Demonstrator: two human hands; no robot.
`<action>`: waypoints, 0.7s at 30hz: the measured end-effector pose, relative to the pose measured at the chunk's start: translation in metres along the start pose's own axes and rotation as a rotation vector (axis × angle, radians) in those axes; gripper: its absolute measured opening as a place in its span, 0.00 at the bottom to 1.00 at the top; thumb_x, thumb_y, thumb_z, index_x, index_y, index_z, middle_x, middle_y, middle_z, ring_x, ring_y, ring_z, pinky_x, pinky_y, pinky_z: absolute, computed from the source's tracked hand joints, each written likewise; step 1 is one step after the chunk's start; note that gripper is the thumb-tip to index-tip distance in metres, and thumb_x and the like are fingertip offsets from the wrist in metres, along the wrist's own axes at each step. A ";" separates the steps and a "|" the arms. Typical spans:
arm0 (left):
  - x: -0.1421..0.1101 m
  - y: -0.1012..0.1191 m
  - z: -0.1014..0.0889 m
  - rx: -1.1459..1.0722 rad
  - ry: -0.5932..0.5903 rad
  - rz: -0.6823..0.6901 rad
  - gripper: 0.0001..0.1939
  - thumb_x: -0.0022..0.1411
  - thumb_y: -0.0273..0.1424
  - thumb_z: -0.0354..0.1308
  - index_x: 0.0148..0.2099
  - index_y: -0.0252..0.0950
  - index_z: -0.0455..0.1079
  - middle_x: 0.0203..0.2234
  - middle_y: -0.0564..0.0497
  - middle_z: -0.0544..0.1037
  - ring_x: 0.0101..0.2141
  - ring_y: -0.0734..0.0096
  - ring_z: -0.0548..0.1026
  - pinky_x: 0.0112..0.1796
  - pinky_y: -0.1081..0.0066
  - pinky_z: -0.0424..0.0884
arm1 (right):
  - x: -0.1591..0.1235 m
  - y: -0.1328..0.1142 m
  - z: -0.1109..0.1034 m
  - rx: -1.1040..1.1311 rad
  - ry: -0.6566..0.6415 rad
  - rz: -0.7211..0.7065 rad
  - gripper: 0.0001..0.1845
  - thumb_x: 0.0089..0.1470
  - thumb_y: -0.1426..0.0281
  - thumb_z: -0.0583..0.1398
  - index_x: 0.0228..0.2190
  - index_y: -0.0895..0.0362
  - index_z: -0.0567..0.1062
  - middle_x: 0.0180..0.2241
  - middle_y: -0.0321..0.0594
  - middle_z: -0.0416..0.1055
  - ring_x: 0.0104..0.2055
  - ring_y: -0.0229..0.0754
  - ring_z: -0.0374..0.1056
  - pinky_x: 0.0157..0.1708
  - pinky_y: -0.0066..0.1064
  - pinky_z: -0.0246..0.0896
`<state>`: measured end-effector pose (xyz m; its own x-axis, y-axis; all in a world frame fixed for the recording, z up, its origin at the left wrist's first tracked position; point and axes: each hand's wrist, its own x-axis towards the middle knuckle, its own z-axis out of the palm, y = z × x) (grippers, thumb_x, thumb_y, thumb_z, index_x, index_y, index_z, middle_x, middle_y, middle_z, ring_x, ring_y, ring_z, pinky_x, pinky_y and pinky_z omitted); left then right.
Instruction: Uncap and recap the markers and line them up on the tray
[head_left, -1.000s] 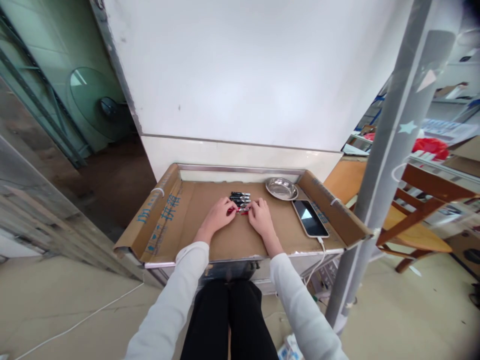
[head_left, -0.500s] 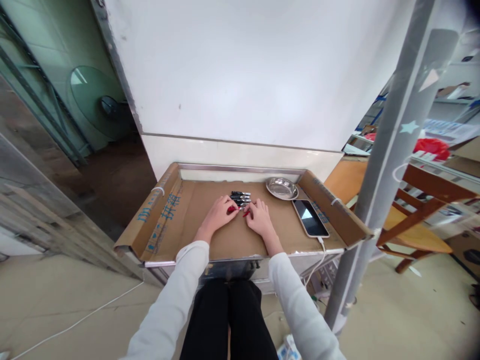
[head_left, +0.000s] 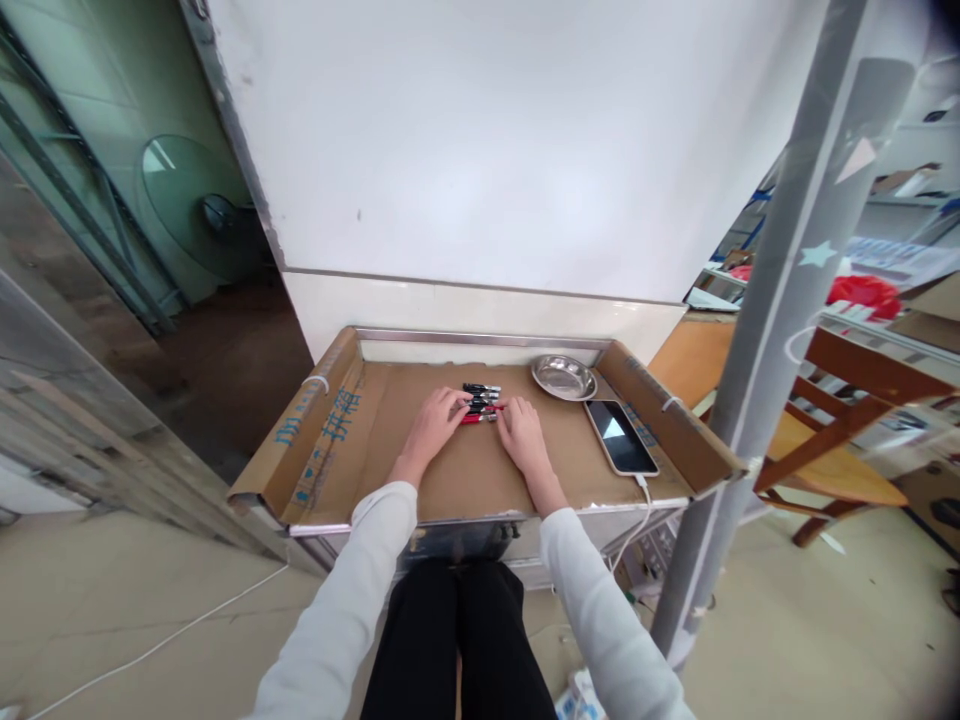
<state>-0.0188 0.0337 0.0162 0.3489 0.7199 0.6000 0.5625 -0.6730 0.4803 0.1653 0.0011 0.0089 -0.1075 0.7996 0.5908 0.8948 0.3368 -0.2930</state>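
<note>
Several pens lie side by side in a short row on the cardboard lining. The black pens (head_left: 481, 388) are farther off, and a red pen (head_left: 478, 419) lies nearest me. My left hand (head_left: 435, 425) has its thumb and forefinger closed at the left end of a pen in the row. At the right end my right hand (head_left: 523, 434) pinches a small red piece of a pen (head_left: 500, 407). The fingers partly hide the pens, so whether both hands grip the same pen cannot be made out.
A shiny round metal dish (head_left: 564, 377) stands at the back right. In front of it lies a phone (head_left: 621, 437) with a white cable (head_left: 643, 490). Folded cardboard walls (head_left: 315, 420) flank the work surface. A grey post (head_left: 780, 300) and wooden chair (head_left: 840, 410) are to the right.
Both hands have shifted slightly away from me toward the row. The red parts that were apart in the two hands have moved; a red pen now lies at the row's near side.
</note>
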 end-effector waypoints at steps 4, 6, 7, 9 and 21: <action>0.000 0.001 0.001 0.003 -0.062 0.036 0.09 0.64 0.33 0.49 0.44 0.40 0.68 0.38 0.50 0.72 0.42 0.67 0.68 0.47 0.64 0.65 | 0.000 -0.002 -0.001 -0.014 -0.037 -0.069 0.12 0.61 0.69 0.47 0.39 0.57 0.69 0.37 0.42 0.71 0.39 0.41 0.65 0.40 0.31 0.53; 0.000 0.000 0.002 -0.001 -0.071 0.043 0.09 0.63 0.33 0.49 0.43 0.40 0.69 0.38 0.50 0.72 0.42 0.67 0.69 0.47 0.64 0.65 | 0.000 -0.003 -0.001 -0.005 -0.045 -0.080 0.12 0.62 0.68 0.47 0.39 0.57 0.69 0.37 0.42 0.72 0.40 0.42 0.65 0.40 0.31 0.53; 0.000 0.000 0.002 -0.001 -0.072 0.044 0.09 0.63 0.33 0.49 0.43 0.41 0.69 0.38 0.51 0.72 0.42 0.67 0.69 0.47 0.64 0.65 | 0.000 -0.003 -0.002 0.005 -0.048 -0.082 0.12 0.62 0.68 0.47 0.39 0.57 0.69 0.37 0.43 0.72 0.40 0.42 0.65 0.40 0.31 0.53; -0.001 0.001 0.002 -0.003 -0.075 0.047 0.09 0.64 0.33 0.49 0.43 0.41 0.69 0.38 0.51 0.72 0.42 0.68 0.69 0.47 0.65 0.65 | 0.000 -0.004 -0.002 0.024 -0.060 -0.092 0.13 0.62 0.68 0.47 0.39 0.56 0.69 0.37 0.43 0.72 0.40 0.42 0.65 0.40 0.31 0.53; -0.001 0.012 0.000 -0.111 -0.112 -0.012 0.19 0.63 0.34 0.51 0.56 0.42 0.57 0.37 0.53 0.76 0.40 0.70 0.73 0.46 0.66 0.66 | 0.000 -0.007 -0.005 0.054 -0.107 -0.163 0.12 0.61 0.66 0.49 0.41 0.53 0.71 0.39 0.40 0.72 0.41 0.41 0.66 0.40 0.30 0.55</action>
<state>-0.0125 0.0251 0.0210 0.4278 0.7381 0.5218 0.4828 -0.6746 0.5584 0.1609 -0.0041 0.0147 -0.2970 0.7794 0.5516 0.8375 0.4901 -0.2416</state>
